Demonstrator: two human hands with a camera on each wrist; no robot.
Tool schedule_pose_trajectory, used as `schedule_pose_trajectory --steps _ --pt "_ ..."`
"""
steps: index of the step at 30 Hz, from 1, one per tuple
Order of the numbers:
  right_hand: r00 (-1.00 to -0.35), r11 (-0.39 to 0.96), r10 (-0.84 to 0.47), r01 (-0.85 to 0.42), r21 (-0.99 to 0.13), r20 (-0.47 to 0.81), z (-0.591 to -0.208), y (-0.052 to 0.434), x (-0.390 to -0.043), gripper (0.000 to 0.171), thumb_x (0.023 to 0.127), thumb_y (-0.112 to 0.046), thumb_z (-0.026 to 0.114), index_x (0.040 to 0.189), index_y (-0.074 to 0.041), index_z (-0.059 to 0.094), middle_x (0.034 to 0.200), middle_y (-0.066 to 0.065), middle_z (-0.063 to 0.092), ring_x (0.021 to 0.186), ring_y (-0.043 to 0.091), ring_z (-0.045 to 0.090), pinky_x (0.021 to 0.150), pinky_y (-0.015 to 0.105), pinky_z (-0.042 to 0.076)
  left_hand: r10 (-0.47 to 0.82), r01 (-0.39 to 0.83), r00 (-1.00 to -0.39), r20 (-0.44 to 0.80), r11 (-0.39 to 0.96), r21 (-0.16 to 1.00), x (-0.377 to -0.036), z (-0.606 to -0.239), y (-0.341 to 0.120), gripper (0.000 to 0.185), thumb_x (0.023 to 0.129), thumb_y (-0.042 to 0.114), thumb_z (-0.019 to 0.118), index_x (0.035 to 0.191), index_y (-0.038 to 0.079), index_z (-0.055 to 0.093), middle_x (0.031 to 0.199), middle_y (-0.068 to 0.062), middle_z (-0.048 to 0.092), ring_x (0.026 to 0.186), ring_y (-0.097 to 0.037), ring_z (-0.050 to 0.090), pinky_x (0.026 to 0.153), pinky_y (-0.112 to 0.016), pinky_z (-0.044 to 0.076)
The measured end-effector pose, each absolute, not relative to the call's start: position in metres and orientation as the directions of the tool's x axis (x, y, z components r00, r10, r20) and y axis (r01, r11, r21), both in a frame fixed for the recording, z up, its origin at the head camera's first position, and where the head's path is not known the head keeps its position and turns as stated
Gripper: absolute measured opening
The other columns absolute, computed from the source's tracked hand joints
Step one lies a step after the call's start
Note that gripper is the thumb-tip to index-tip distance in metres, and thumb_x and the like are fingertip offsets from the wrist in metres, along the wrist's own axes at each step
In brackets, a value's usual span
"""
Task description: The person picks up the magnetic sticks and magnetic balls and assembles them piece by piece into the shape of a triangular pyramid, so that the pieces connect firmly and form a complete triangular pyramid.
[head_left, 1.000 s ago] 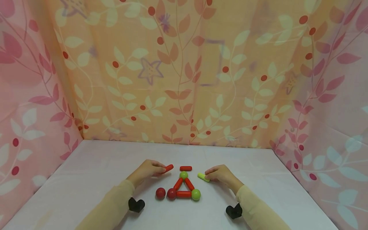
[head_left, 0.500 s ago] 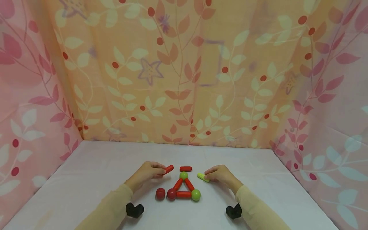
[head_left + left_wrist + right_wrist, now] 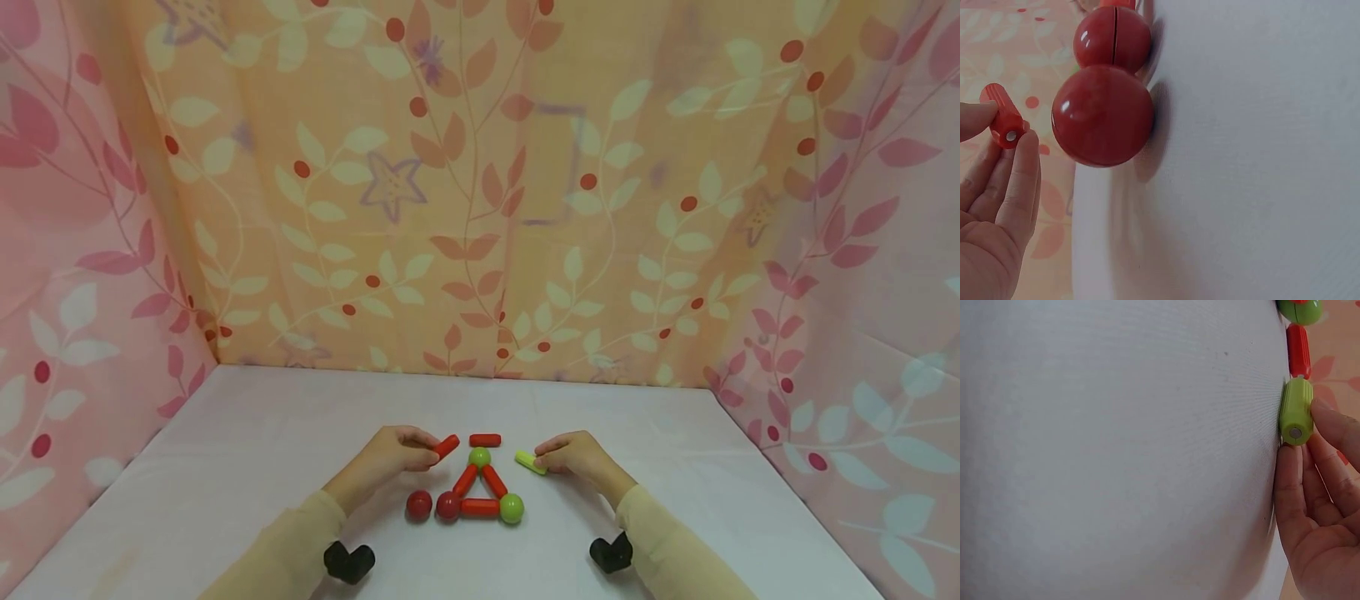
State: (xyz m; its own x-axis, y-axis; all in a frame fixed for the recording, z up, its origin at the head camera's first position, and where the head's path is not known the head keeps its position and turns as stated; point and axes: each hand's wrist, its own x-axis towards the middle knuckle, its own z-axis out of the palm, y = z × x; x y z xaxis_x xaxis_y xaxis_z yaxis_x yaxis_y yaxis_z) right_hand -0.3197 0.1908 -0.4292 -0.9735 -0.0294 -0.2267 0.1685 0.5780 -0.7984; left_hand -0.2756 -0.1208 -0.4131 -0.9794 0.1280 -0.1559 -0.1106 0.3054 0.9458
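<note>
My left hand [image 3: 386,454] pinches a red magnetic rod [image 3: 447,447] between thumb and fingers, left of the triangle's top. In the left wrist view, a silvery magnet shows in the end of that rod [image 3: 1010,132]. A yellow-green magnetic rod [image 3: 527,461] is pinched by my right hand [image 3: 581,458], low at the table surface. Between the hands lies a triangle of red rods [image 3: 480,507], with a green ball [image 3: 479,457] at the top, a red ball [image 3: 448,506] at lower left and another green ball [image 3: 512,508] at lower right.
A loose red rod [image 3: 485,440] lies just beyond the triangle's top. Left of the triangle sits a separate red ball [image 3: 418,505]. The white-covered table [image 3: 645,417] meets a patterned cloth [image 3: 480,250] at the back and sides.
My left hand has shifted slightly toward me and right, and its red rod now sits a little closer to the triangle. The right hand stays in place.
</note>
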Motion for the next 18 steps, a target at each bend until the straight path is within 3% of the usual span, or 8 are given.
schedule_pose_trajectory --steps 11,18 --pt "-0.972 0.570 -0.025 0.178 -0.802 -0.234 -0.432 0.192 -0.322 0.020 0.077 -0.014 0.083 0.096 -0.009 0.079 0.097 0.000 0.075 0.081 0.012 0.062 0.073 0.025 0.053 0.206 -0.048 -0.973 -0.105 0.267 0.963 -0.268 -0.413 -0.114 0.026 0.087 0.017 0.075 0.111 0.006 0.071 0.102 -0.004 0.073 0.090 -0.015 0.065 0.087 -0.035 0.056" --pt "-0.971 0.563 -0.028 0.181 -0.806 -0.238 -0.433 0.193 -0.322 0.020 0.077 -0.014 0.083 0.096 -0.009 0.079 0.098 0.001 0.074 0.081 0.012 0.063 0.074 0.024 0.053 0.211 -0.056 -0.969 -0.127 0.314 0.948 -0.264 -0.415 -0.108 0.029 0.087 0.019 0.075 0.114 0.008 0.071 0.103 -0.004 0.073 0.092 -0.017 0.067 0.089 -0.037 0.057"
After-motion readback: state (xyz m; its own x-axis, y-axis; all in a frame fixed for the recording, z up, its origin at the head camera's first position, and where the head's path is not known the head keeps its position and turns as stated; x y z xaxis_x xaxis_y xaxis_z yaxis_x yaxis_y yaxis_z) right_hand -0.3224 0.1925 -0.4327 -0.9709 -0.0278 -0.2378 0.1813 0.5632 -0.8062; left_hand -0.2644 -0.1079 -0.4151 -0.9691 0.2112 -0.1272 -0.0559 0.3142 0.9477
